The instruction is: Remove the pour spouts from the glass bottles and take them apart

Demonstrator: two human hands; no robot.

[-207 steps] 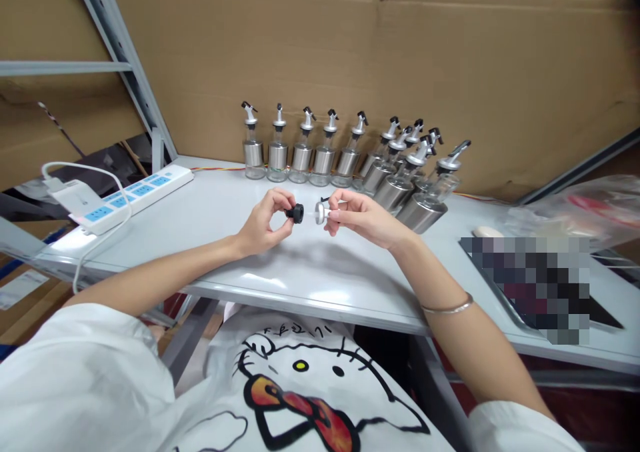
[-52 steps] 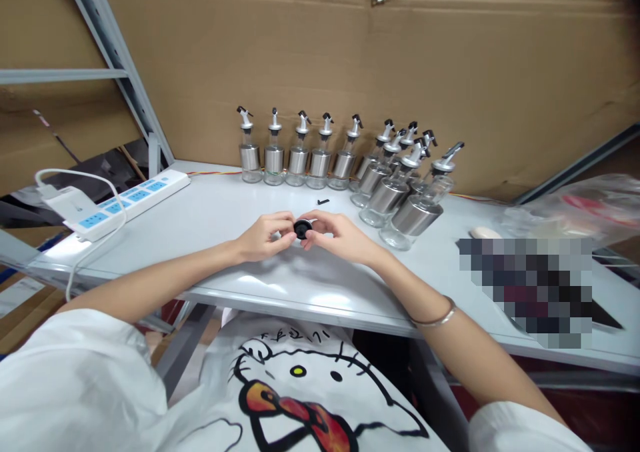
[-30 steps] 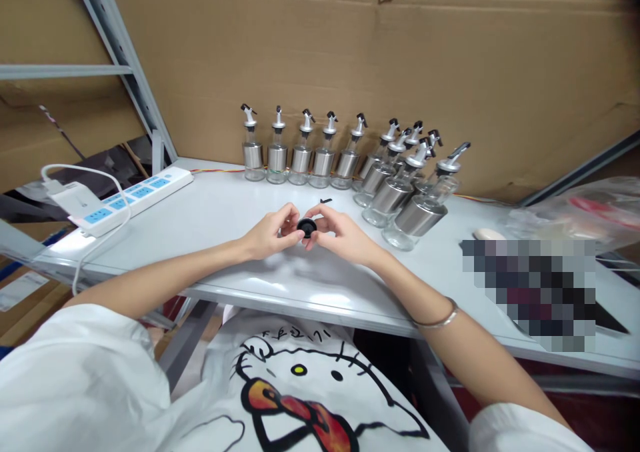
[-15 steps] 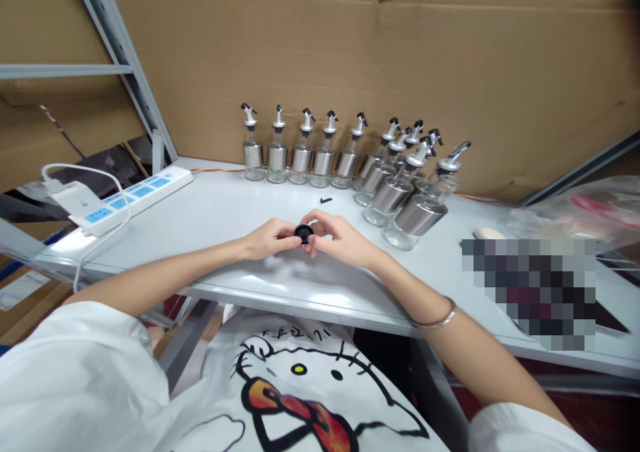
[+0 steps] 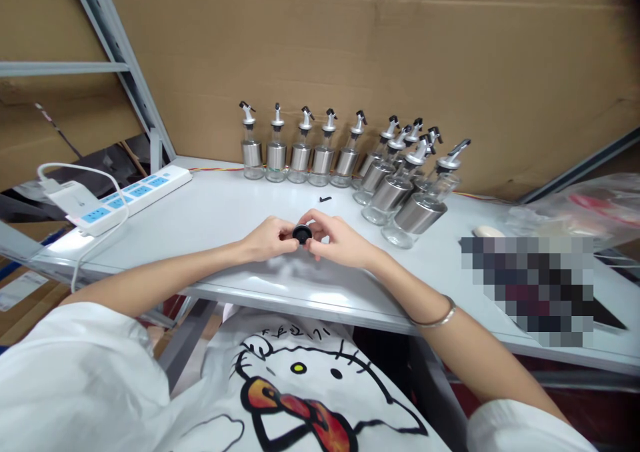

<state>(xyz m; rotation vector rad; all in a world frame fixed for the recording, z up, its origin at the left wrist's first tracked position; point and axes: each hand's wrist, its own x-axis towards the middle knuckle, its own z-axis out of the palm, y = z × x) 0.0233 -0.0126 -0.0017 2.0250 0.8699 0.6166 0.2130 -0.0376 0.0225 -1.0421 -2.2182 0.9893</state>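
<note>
A small round black part with a light rim (image 5: 302, 234) is held above the front half of the grey table (image 5: 210, 205). My left hand (image 5: 273, 239) pinches it from the left, and my right hand (image 5: 336, 239) grips its right side with thumb and fingers. Whatever lies under the round part is hidden by my fingers. Behind my hands, a small black angled piece (image 5: 325, 199) lies on the tabletop. Several glass bottles with steel sleeves and pourer tops (image 5: 323, 159) stand upright farther back.
At the left lies a white power strip (image 5: 135, 199) with a plugged-in adapter and cable. More bottles (image 5: 420, 213) stand close to my right hand. A white oval object (image 5: 489, 232), a blurred-out object and a plastic bag (image 5: 595, 212) are at the right.
The round black part has tilted slightly between my fingers, and my right fingers have shifted a little on it. The whole view has moved very slightly.
</note>
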